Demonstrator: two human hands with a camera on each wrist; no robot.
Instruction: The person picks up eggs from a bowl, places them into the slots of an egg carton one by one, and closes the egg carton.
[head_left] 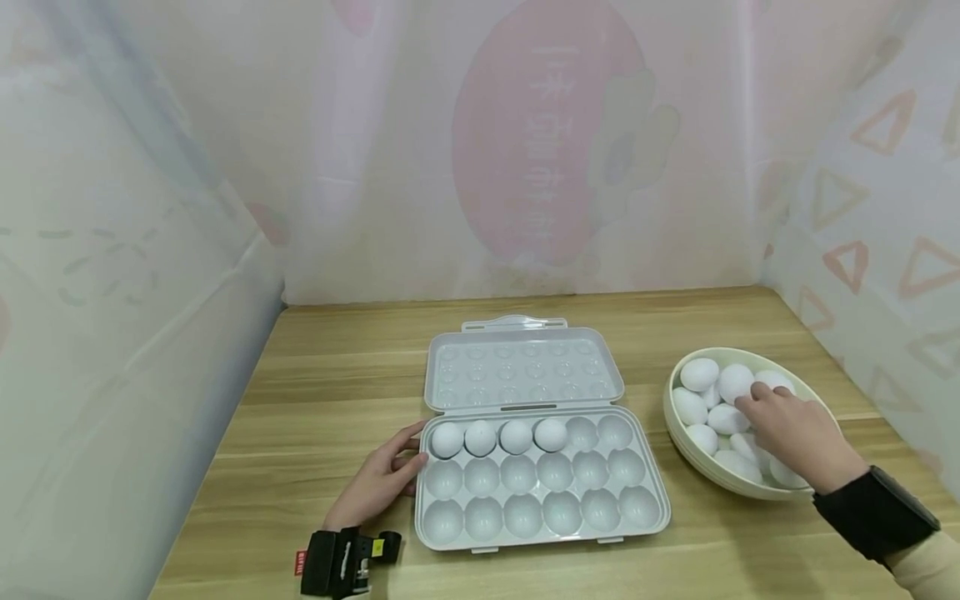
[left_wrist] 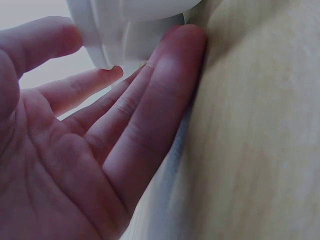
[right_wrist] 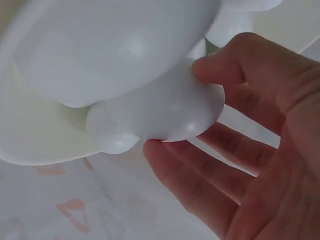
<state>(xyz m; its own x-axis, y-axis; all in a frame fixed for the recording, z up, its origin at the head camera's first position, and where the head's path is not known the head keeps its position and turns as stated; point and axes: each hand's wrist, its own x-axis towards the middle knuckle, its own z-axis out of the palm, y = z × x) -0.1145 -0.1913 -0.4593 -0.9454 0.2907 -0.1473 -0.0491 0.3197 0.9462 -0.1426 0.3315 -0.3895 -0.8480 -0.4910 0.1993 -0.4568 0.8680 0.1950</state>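
A white plastic egg box [head_left: 543, 479] lies open on the table, its lid [head_left: 525, 371] folded back. Several white eggs [head_left: 516, 437] fill the left part of its back row; the other cups are bare. At the box's left edge, my left hand [head_left: 382, 479] holds the rim, thumb on the side and fingers [left_wrist: 160, 100] reaching under it. Over the pale bowl [head_left: 678, 433] on the right, my right hand [head_left: 802, 433] pinches a white egg [right_wrist: 175, 107] between thumb and fingertips. Other eggs [head_left: 700, 374] surround it.
The wooden table [head_left: 337, 358] has printed cloth walls [head_left: 390, 167] at the back and both sides. The bowl, heaped with eggs, stands near the right wall, a short gap from the egg box. Black camera straps [head_left: 873, 512] circle both wrists.
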